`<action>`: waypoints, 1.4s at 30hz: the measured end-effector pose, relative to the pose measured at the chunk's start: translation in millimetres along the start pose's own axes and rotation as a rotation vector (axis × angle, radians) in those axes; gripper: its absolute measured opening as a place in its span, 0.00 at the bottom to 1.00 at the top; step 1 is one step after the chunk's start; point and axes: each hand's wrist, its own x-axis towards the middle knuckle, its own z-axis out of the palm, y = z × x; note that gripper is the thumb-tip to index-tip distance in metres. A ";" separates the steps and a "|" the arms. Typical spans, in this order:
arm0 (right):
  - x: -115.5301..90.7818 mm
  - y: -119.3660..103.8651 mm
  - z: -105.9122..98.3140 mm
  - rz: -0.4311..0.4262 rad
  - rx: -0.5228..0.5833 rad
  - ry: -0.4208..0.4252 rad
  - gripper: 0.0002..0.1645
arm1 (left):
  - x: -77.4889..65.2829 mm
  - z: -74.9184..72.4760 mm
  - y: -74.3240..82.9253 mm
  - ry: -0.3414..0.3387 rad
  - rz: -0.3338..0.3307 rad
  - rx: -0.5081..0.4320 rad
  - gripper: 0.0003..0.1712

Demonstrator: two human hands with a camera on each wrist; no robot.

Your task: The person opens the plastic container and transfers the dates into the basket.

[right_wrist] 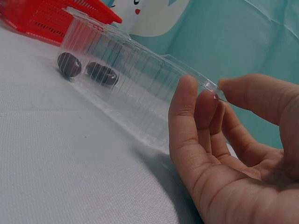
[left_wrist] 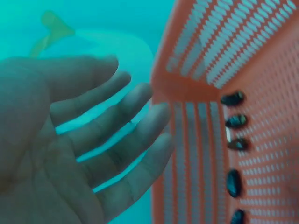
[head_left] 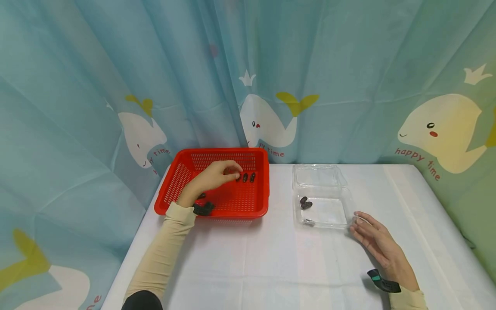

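My left hand (head_left: pixel 214 176) is over the red plastic basket (head_left: pixel 266 196), with thumb and fingertips by a short row of dark, glossy date-like fruits (head_left: pixel 252 177). In the left wrist view its fingers (left_wrist: pixel 133 144) are spread and loosely bent, nothing between them, beside several of the fruits (left_wrist: pixel 234 183) on the basket floor. On the right, my right hand (head_left: pixel 381 245) pinches the near right rim of a clear plastic box (head_left: pixel 329 211) between thumb and fingers. Dark fruits (right_wrist: pixel 103 73) lie at the left end inside that box.
The box's hinged lid (head_left: pixel 317 175) is folded back toward the curtain (head_left: pixel 348 86) behind the table. White cloth (head_left: pixel 271 258) covers the table, and the basket stands at its back left. Each wrist wears a dark band (head_left: pixel 383 282).
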 end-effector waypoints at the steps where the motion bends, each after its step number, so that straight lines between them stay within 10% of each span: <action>1: 0.1 0.1 -0.2 0.001 -0.002 0.003 0.18 | 0.6 1.5 5.1 -0.017 0.023 0.007 0.14; 22: -1.3 0.3 0.8 -0.012 0.006 -0.016 0.18 | 39.5 55.3 79.4 -0.328 0.288 0.181 0.13; 42: -0.3 2.2 -1.3 -0.022 -0.023 -0.013 0.17 | 75.7 128.3 107.3 -0.654 0.415 0.208 0.21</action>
